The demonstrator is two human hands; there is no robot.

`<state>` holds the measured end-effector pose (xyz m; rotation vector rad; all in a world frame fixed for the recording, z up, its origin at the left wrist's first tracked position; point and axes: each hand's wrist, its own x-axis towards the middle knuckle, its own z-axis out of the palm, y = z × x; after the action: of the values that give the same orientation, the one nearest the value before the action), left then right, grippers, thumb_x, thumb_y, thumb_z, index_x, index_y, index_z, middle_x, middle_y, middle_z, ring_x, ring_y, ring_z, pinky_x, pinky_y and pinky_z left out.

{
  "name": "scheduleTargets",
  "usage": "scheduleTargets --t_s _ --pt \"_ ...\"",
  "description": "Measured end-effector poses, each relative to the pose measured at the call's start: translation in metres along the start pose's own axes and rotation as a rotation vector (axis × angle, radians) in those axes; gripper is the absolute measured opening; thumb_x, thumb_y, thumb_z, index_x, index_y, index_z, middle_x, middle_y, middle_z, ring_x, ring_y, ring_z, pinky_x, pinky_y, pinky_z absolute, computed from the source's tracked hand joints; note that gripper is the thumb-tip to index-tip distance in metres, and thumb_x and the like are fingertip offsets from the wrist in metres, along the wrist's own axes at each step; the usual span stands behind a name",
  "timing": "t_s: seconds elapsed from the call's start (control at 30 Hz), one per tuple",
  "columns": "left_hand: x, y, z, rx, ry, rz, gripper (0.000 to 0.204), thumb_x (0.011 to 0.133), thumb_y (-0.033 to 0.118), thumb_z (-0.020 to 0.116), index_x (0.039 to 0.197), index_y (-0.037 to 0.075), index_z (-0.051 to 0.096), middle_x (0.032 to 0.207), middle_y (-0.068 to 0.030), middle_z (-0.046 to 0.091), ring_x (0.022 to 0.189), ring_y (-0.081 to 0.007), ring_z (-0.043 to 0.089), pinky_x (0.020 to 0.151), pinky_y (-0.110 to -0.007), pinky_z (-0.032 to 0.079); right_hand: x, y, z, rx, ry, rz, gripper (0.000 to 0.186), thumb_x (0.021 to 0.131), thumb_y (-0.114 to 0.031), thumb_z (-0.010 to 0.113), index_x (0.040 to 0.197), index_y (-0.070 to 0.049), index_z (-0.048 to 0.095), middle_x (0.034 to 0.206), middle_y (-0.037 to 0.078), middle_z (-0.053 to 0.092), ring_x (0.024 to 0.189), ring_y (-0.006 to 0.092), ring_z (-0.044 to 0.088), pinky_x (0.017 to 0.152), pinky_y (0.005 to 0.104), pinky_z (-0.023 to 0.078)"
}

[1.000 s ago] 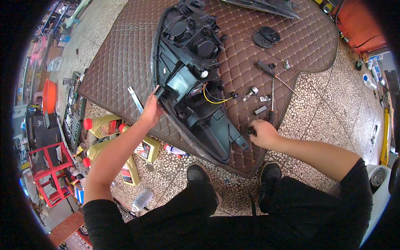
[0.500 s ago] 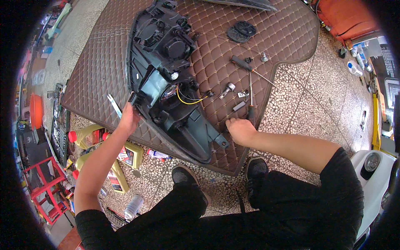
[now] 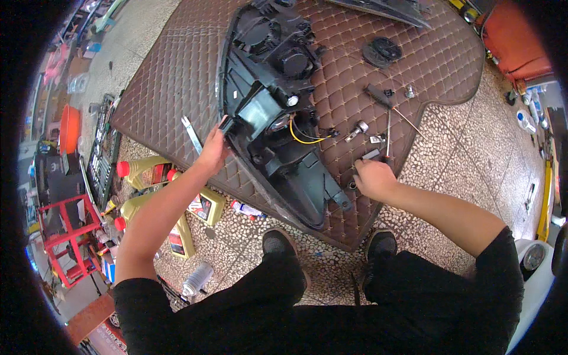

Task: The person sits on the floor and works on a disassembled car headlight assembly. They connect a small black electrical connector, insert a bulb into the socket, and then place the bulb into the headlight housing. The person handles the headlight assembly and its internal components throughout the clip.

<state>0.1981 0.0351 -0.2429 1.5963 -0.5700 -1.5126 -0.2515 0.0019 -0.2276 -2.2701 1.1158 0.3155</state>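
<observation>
A large black headlight housing [image 3: 307, 177] lies back side up on the brown quilted mat. My left hand [image 3: 214, 152] grips its left edge, fingers wrapped around a protruding tab. A yellow and black wire pair [image 3: 305, 141] loops out of the housing's opening. My right hand [image 3: 376, 179] is down at the mat, right of the housing, with curled fingers; what they hold, if anything, is hidden. Beside those fingertips is a small ring-shaped piece [image 3: 352, 186]. Just beyond sit a small grey box [image 3: 371, 154], a silver bulb [image 3: 357, 131] and a dark-handled screwdriver [image 3: 377, 95].
The quilted mat [image 3: 165, 77] covers speckled flooring. A round black cover [image 3: 381, 52] and another lamp part [image 3: 384, 10] lie farther off. A silver strip-like tool [image 3: 191, 135] rests left of the housing. Yellow bottles [image 3: 148, 173] and a spray can [image 3: 197, 279] are near my left arm.
The whole view has shifted, so the housing and mat appear farther right. My left hand keeps its grip on the edge. Beside my right hand, the ring-shaped piece now shows.
</observation>
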Motion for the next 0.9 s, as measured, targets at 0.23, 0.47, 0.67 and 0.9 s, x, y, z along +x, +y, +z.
scheduleTargets --t_s 0.23,0.47,0.67,0.9 --pt "0.001 0.002 0.005 -0.024 0.034 -0.009 0.046 0.108 0.039 0.044 0.151 0.024 0.043 0.124 0.001 0.06 0.106 -0.0136 0.061 0.087 -0.041 0.054 0.027 0.001 -0.025 0.069 0.122 0.023 0.03 0.09 -0.024 0.062 0.1 0.004 0.059 0.091 0.025 0.067 0.089 0.0433 0.067 0.08 0.0515 0.054" --pt "0.001 0.002 0.001 0.058 0.03 -0.001 0.047 0.107 0.037 0.042 0.153 0.024 0.042 0.124 0.0004 0.059 0.101 -0.0134 0.06 0.086 -0.039 0.054 0.037 -0.009 -0.035 0.198 0.241 -0.031 0.045 0.086 -0.028 0.068 0.116 0.004 0.056 0.105 0.029 0.065 0.096 0.0451 0.066 0.084 0.0512 0.054" --pt "0.003 0.005 0.002 0.054 0.048 -0.035 0.049 0.108 0.037 0.041 0.154 0.021 0.04 0.128 -0.0006 0.059 0.105 -0.0143 0.061 0.084 -0.037 0.055 0.066 -0.054 -0.034 0.264 0.483 -0.053 0.064 0.08 -0.03 0.074 0.129 0.003 0.05 0.114 0.03 0.063 0.101 0.0443 0.066 0.087 0.0487 0.055" --pt "0.014 -0.005 -0.015 0.077 0.01 0.0 0.049 0.109 0.034 0.037 0.154 0.017 0.039 0.129 -0.0019 0.06 0.106 -0.0161 0.063 0.085 -0.037 0.056 0.088 -0.055 -0.09 0.153 0.323 0.01 0.019 0.075 -0.024 0.067 0.082 -0.008 0.075 0.086 0.02 0.071 0.084 0.0405 0.07 0.078 0.049 0.058"
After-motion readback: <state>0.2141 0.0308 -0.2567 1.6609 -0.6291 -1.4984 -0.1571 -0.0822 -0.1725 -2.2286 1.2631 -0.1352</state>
